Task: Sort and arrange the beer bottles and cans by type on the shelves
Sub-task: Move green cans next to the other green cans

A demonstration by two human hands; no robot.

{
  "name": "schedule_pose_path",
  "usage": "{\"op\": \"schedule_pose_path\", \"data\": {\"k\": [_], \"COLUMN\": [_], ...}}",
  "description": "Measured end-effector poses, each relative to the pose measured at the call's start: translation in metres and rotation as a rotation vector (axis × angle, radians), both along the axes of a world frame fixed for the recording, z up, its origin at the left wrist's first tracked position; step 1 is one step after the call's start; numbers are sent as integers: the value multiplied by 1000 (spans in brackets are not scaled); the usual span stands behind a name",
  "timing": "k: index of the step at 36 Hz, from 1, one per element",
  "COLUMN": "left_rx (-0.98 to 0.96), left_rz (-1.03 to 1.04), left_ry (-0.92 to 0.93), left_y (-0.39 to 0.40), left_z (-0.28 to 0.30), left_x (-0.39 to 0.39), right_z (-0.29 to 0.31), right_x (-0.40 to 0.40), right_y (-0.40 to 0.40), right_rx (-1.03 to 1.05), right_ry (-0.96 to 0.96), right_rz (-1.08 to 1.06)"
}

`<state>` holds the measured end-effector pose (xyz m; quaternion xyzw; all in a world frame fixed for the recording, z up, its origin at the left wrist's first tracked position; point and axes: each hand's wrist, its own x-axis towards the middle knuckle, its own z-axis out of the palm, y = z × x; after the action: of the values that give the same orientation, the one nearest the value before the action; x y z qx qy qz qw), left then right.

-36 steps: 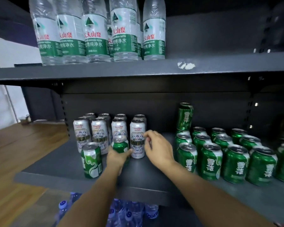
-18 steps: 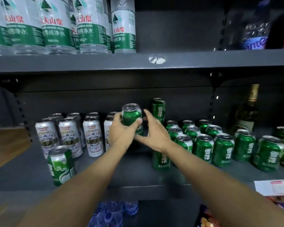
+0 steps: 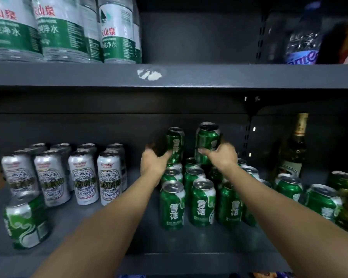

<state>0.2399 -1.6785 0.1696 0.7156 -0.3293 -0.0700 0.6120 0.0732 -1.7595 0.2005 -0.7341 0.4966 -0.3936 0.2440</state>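
Front left of the middle shelf [image 3: 129, 233]: a lone green-and-white can [image 3: 26, 219] stands tilted near the front edge, apart from the rest.
Forearms: both reach in over the front edge toward the back of the middle shelf.
Front row, right of centre: green cans [image 3: 203, 201] stand upright in rows that run toward the right end, packed side by side; the far-right ones are blurred.
Left half, behind the lone can: silver cans [image 3: 84, 177] stand upright in rows, four across the front with more behind them, well apart from the green group.
Left hand [image 3: 153, 163]: its fingers curl round the lower part of a tall green can [image 3: 175, 145], which sits upright on top of the back cans of the green group.
Right hand [image 3: 221, 157]: its fingers grip a held green can [image 3: 206, 143] round its lower half; the can is raised above the green group, leaning slightly, just beside the tall one and not touching it.
Back right corner: a glass beer bottle [image 3: 295, 149] with a gold neck stands upright against the rear panel.
Upper shelf [image 3: 209, 76]: water bottles [image 3: 62, 31] with green labels crowd its left end; a blurred bottle with a blue label [image 3: 303, 37] is near its right end.
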Motion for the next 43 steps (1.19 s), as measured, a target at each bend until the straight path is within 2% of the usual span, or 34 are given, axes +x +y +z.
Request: {"op": "schedule_pose_path", "data": {"k": [4, 9, 12, 17, 22, 27, 38, 43], "left_rx": [59, 109, 136, 222, 268, 264, 455, 443], "left_rz": [-14, -182, -215, -192, -117, -21, -19, -34], "left_ry": [-19, -69, -111, -162, -214, -214, -307, -282], "left_y": [-16, -41, -54, -67, -65, -61, -64, -64], "left_z": [-7, -2, -1, -7, -5, -6, 0, 0], "left_x": [17, 27, 29, 33, 35, 34, 30, 31], "right_z": [0, -4, -4, -6, -9, -13, -22, -25], "right_x": [8, 24, 32, 40, 44, 49, 55, 59], "right_y": [-18, -40, -50, -56, -59, -60, -67, -68], "right_rx": [51, 51, 38, 41, 8, 23, 7, 18], "right_ry": [28, 24, 14, -34, 49, 25, 113, 114], "right_rz": [43, 84, 87, 102, 145, 154, 105, 105]}}
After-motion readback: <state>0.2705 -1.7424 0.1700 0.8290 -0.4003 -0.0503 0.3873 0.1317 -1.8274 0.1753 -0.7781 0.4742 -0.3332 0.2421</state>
